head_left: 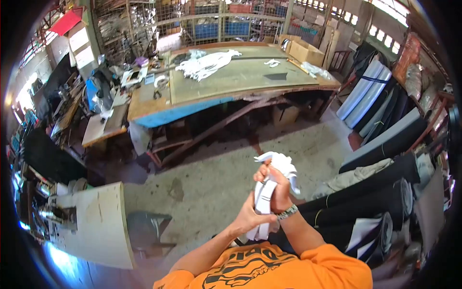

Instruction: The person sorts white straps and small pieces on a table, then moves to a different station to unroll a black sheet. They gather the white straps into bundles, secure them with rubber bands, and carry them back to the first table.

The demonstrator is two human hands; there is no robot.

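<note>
A bundle of white strips (264, 196) is held upright in front of my chest. My right hand (278, 191), with a metal watch at its wrist, is wrapped round the upper part of the bundle. Loose strip ends fan out above the fist and droop to the right. Lower down, my left hand (251, 215) grips the bundle from the left side, its thumb lying across the front. Across the room, a heap of similar white strips (208, 65) lies on the large work table (226, 86).
Scissors (157, 94) and small tools lie at the table's left end. A cardboard box (306, 52) and a dark scrap (275, 76) are on its right. Rolls of material (380, 144) lean along the right side. A sewing machine table (98, 224) and a stool (148, 230) stand at left.
</note>
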